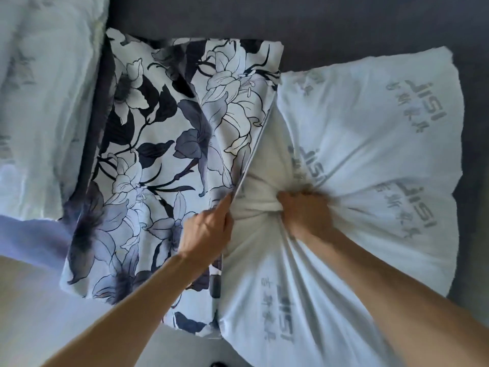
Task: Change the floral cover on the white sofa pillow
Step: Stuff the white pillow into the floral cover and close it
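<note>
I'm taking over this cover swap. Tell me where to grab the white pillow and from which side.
Grip the white pillow by a bunched fistful at its middle, near the open edge of the floral cover, coming from above on the near side. The right hand already gathers it there, with creases fanning out from the fist, so the filling squashes easily. The left hand holds the cover's edge.
</note>
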